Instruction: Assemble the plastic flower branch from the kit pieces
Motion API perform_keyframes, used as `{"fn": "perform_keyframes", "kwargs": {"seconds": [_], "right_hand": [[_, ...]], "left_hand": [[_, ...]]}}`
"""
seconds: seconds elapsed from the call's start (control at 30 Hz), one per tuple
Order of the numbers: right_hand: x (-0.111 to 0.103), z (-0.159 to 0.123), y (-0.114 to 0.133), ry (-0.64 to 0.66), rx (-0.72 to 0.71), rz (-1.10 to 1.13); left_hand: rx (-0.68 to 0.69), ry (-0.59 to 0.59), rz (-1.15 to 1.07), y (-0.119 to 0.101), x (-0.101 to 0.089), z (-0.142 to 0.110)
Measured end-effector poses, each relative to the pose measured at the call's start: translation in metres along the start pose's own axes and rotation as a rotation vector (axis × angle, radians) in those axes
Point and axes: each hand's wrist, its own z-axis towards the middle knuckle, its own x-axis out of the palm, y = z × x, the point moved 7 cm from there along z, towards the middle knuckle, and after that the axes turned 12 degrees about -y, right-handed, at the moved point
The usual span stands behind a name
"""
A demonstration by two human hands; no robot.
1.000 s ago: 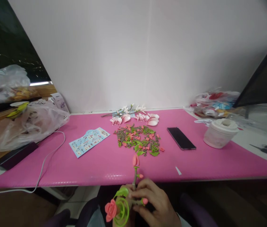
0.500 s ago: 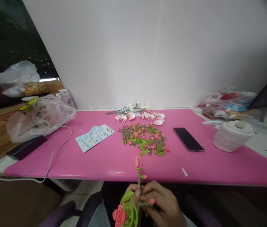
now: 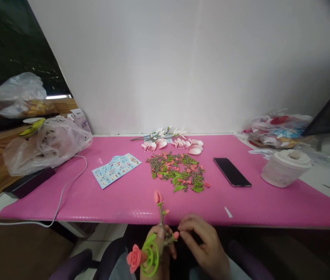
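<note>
My left hand (image 3: 157, 243) is shut on a plastic flower stem (image 3: 161, 219) low in the view. The stem carries a pink bud (image 3: 158, 197) on top, a coral rose (image 3: 135, 258) and a green spiral tendril (image 3: 150, 254) by my fingers. My right hand (image 3: 202, 245) hangs just right of the stem, fingers loosely curled and touching nothing. Beyond the mat's front edge, a loose pile of small green, coral and brown plastic parts (image 3: 176, 171) lies on the pink mat (image 3: 118, 210).
Pale pink petals (image 3: 186, 146) and white blossoms (image 3: 160, 134) lie at the back. A printed blue parts sheet (image 3: 116, 170), a black phone (image 3: 231, 172), a white lidded jar (image 3: 285, 168), plastic bags (image 3: 45, 146) and a white cable (image 3: 68, 186) surround the parts.
My right hand has let go of the stem and moved right. The stem now leans further left in my left hand, and the view has shifted slightly.
</note>
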Motion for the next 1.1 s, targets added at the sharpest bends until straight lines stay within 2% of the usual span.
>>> {"fn": "perform_keyframes", "kwargs": {"seconds": [0.07, 0.2, 0.33, 0.47, 0.7, 1.1], "right_hand": [[-0.001, 0.008, -0.013, 0.023, 0.024, -0.12], [0.003, 0.04, -0.033, 0.092, 0.061, -0.28], [0.022, 0.076, -0.049, 0.176, 0.071, -0.457], [0.046, 0.097, -0.068, 0.242, 0.079, -0.619], [0.064, 0.1, -0.08, 0.298, 0.049, -0.785], [0.051, 0.109, -0.088, 0.338, 0.029, -0.769]], "left_hand": [[0.03, 0.009, -0.016, 0.001, 0.001, 0.005], [0.149, -0.052, -0.035, -0.006, 0.002, 0.003], [0.153, -0.046, 0.008, -0.008, 0.007, -0.002], [0.145, -0.09, -0.037, -0.012, 0.007, -0.002], [0.068, -0.113, -0.013, -0.012, 0.005, -0.003], [0.114, -0.125, 0.004, -0.01, 0.001, 0.0]]}}
